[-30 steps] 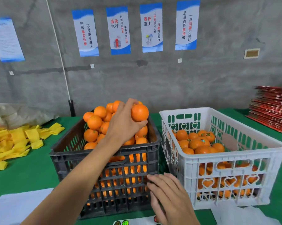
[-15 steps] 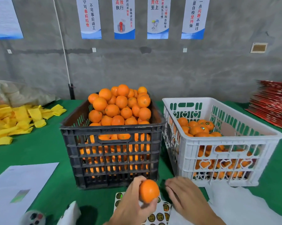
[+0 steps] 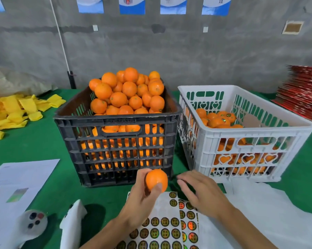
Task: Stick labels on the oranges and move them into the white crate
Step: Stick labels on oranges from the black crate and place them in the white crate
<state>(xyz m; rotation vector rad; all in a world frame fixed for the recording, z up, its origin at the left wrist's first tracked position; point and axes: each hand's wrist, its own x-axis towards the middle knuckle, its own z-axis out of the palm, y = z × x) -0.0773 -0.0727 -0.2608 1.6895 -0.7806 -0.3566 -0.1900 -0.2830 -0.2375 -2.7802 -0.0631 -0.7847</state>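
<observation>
Green tabletop [image 3: 35,146], grey concrete wall [image 3: 187,56], hanging posters [image 3: 132,5]

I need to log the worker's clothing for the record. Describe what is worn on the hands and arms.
Nothing is worn. The left hand and right hand are bare: no gloves, rings or watch show. Both forearms are bare as far as the bottom edge of the picture, with no sleeve, cuff or wristband in view. Anything worn above that is out of frame.
</observation>
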